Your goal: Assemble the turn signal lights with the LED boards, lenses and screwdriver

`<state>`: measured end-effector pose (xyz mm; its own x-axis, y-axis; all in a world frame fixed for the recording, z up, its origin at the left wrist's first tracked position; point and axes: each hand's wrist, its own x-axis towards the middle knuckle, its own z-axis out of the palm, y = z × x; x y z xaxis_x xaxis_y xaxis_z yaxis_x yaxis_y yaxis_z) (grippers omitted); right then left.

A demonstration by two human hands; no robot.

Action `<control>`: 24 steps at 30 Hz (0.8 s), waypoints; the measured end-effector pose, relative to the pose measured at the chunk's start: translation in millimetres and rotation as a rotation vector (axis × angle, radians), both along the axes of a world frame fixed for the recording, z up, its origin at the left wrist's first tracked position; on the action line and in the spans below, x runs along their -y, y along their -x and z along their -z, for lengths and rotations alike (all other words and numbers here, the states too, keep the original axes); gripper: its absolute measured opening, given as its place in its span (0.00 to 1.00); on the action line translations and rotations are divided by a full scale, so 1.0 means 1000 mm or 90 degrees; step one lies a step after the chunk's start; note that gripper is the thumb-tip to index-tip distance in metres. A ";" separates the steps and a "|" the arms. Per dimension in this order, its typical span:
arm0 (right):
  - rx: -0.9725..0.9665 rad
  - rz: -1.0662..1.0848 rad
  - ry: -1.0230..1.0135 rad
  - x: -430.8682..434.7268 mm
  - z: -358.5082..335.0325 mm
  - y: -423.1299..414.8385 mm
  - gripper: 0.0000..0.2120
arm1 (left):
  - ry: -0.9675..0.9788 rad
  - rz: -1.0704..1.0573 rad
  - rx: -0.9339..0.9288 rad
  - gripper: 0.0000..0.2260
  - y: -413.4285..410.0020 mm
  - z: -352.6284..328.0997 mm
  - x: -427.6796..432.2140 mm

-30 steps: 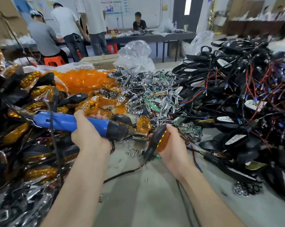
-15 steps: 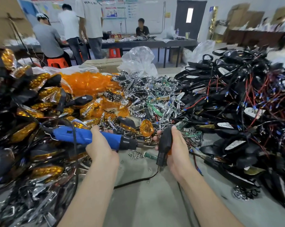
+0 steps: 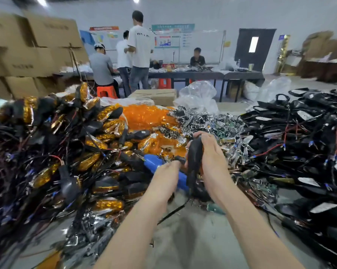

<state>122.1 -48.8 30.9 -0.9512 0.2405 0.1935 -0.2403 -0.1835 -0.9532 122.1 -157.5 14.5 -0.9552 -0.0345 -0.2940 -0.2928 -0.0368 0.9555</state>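
The fingers (image 3: 206, 137) of the right hand (image 3: 212, 158) are wrapped round a black turn signal (image 3: 193, 154), held upright above the surface (image 3: 193, 239), with its black wire (image 3: 173, 211) trailing down. The left hand (image 3: 166, 171) is curled over a blue screwdriver (image 3: 154, 163), whose front end meets the turn signal low down. Just behind lie orange lenses (image 3: 144, 115) and silvery LED boards (image 3: 212, 121). Finished lights (image 3: 98, 144) are heaped to the left and black wired housings (image 3: 299, 142) to the right.
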 end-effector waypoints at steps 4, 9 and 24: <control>0.000 -0.013 -0.023 0.048 -0.041 0.010 0.14 | 0.039 0.052 -0.274 0.13 -0.020 -0.033 0.026; -0.021 -0.084 0.096 0.097 -0.105 0.035 0.13 | 0.335 -0.040 -0.535 0.14 -0.014 -0.092 0.073; 0.012 -0.203 0.075 0.117 -0.128 0.100 0.20 | 0.692 -0.358 -0.301 0.22 0.166 -0.167 0.252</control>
